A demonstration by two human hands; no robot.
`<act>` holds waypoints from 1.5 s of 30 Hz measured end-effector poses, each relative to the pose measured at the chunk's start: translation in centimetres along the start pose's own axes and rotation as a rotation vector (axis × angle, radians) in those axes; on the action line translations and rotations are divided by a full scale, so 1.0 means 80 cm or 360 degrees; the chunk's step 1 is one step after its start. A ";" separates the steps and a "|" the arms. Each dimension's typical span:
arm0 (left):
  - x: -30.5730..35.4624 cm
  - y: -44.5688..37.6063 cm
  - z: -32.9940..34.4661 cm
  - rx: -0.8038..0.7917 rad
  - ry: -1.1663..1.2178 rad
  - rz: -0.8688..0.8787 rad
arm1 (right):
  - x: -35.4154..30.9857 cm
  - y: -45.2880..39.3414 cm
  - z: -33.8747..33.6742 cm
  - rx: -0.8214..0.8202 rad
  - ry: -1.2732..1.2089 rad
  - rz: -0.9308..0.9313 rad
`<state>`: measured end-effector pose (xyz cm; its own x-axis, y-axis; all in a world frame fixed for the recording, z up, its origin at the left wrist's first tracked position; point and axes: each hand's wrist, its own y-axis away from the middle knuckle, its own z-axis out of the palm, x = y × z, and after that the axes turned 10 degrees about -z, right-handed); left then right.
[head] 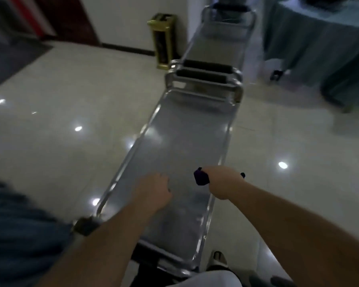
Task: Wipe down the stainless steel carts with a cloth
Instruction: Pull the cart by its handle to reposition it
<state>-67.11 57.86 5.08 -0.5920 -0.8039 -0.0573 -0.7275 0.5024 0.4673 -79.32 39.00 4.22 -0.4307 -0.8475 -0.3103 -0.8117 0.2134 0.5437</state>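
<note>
A long stainless steel cart [174, 154] stretched away across the glossy tiled floor [56, 121], its raised rims bare, with a second cart [218, 44] just beyond its far handles. Near the right rim, the right hand [223, 181] gripped a dark purple cloth [200, 178]. The left hand [153, 188] hovered over the near middle, fingers loosely curled, holding nothing.

Open steel deck of the near cart [174, 141] runs clear toward twelve o'clock, until twin padded handles [203, 74] bar the way. Raised rims hem both sides. Bare floor [60, 121] at nine; draped table [319, 38] crowds two o'clock.
</note>
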 end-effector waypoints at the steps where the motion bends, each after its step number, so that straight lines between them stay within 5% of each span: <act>1: -0.006 0.012 0.004 -0.0015 0.0027 -0.0073 | -0.007 -0.008 -0.003 -0.0014 0.0039 -0.0074; 12: -0.061 0.074 0.048 0.0040 0.0373 -0.0483 | -0.105 -0.050 0.005 -0.0196 0.0273 -0.0553; 22: -0.022 0.073 0.067 -0.0083 0.0453 -0.0720 | -0.072 -0.093 0.010 -0.0264 0.0471 -0.0771; 34: 0.160 0.121 0.083 -0.0149 0.1183 -0.1640 | 0.006 -0.129 -0.028 -0.0603 0.0735 -0.1530; 45: 0.266 0.186 0.160 -0.0079 0.1503 -0.1873 | 0.071 -0.071 0.017 -0.0689 0.0791 -0.1555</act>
<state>-94.96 52.32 -0.51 0.7516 -0.6415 0.1537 -0.5907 -0.5508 0.5897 -77.66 33.65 -1.68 0.5786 -0.6764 -0.4558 -0.4689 -0.7331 0.4927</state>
